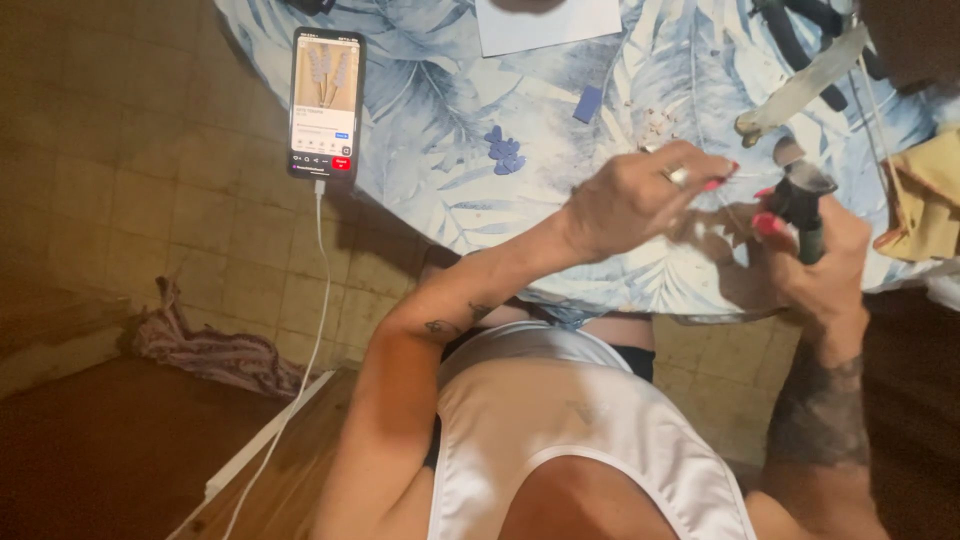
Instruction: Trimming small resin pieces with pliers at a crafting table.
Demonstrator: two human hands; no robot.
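R hand (815,265) grips upright tool (803,205) at desk (450,190) front edge; L hand (640,200), fingers loose, just left of it.

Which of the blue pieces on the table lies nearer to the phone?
The flower-shaped blue piece. It lies closer to the phone; the small blue rectangle sits farther right.

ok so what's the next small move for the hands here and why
Probably bring the left hand the last bit across to the dark tool that the right hand holds upright in its grip. The left fingertips sit just short of its top, apart from it, and a thin white thread seems to run up from them.
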